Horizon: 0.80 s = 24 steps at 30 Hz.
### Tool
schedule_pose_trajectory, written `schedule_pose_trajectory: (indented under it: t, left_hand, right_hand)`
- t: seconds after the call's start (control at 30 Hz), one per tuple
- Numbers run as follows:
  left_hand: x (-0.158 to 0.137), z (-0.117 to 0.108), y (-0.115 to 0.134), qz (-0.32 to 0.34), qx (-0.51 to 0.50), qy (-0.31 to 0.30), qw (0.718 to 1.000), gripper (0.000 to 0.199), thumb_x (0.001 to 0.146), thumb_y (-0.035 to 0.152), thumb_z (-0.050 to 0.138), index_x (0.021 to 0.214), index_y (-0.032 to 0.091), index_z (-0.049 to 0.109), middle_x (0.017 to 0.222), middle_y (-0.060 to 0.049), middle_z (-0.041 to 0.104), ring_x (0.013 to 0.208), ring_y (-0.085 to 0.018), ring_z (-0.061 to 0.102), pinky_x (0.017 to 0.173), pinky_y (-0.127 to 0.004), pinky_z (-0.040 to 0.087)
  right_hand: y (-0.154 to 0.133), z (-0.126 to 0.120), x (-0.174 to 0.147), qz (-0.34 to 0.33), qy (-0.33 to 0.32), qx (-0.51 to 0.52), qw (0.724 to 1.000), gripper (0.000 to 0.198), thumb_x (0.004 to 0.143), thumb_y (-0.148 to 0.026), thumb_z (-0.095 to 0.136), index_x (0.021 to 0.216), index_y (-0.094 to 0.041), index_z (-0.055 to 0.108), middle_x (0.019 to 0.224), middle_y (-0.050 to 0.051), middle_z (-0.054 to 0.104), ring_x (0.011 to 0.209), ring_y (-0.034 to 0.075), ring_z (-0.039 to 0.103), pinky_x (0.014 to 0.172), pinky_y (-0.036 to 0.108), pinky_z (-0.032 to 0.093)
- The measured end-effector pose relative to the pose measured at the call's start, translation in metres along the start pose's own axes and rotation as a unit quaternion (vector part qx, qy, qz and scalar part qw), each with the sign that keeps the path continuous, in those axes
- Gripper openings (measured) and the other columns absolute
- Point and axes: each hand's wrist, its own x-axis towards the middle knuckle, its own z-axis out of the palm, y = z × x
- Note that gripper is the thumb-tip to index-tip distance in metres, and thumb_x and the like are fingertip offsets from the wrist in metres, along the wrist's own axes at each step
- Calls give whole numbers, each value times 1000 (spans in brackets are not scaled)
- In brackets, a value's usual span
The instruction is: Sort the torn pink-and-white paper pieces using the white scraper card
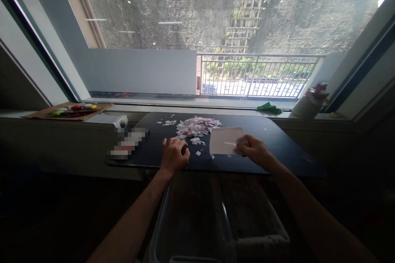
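Note:
My right hand (252, 148) grips a flat white scraper (224, 137) by its right edge, fingers pinched round it. The scraper is thin, slightly glossy and roughly rectangular, held above the dark table (247, 165). To its left, my left hand (174, 154) is at the table's near side, fingers curved and thumb apart, with nothing visible in it. Just beyond my hands lies a heap of small white and pinkish paper scraps (197, 126). Loose scraps (196, 141) lie between the heap and my hands, and a smaller cluster (169, 123) is at the heap's left.
Below the table's near edge stands a clear plastic bin (160, 213), beside a pale-rimmed container (262, 239). A white heater (108, 121) is at the left. On the windowsill sit cardboard (40, 111) with colourful items, a green cloth-like thing (269, 108) and a white pot (305, 108).

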Motion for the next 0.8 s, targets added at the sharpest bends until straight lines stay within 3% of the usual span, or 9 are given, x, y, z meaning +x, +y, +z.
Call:
schedule_pose_trajectory:
  t: [0.1,0.3,0.57,0.7,0.8]
  left_hand:
    - [0,0,0,1,2,0,1000,13,76,24,53,81,24,65,91,-5,69,107,-28,55,107,-54,23]
    - [0,0,0,2,5,-3,1000,12,77,24,53,81,24,64,93,-6,69,108,-28,54,108,-53,23]
    - [0,-1,-1,11,15,3,1000,13,76,24,52,81,22,64,93,-7,69,106,-28,56,106,-54,26]
    - [0,0,-2,12,15,5,1000,14,77,25,51,82,22,64,93,-6,69,107,-28,55,107,-53,25]
    - [0,0,-2,14,13,5,1000,14,76,25,51,81,22,64,93,-7,69,107,-28,56,106,-53,25]
  right_hand:
    - [-1,-3,1,21,11,-5,1000,7,65,-22,62,70,-20,57,58,-2,56,50,12,54,43,22,48]
    - [0,-37,-8,69,67,-9,995,8,65,-21,64,71,-19,60,68,3,62,60,16,59,43,24,52]
    - [1,-33,3,119,52,32,991,15,65,-13,63,80,-15,63,74,5,66,62,16,63,46,24,54]
    - [13,-62,-11,147,38,38,988,12,62,-11,65,73,-15,65,64,3,65,56,16,61,42,23,51]
    - [20,-81,-18,142,40,55,988,14,63,-13,68,76,-18,67,68,3,68,61,17,64,46,23,52]
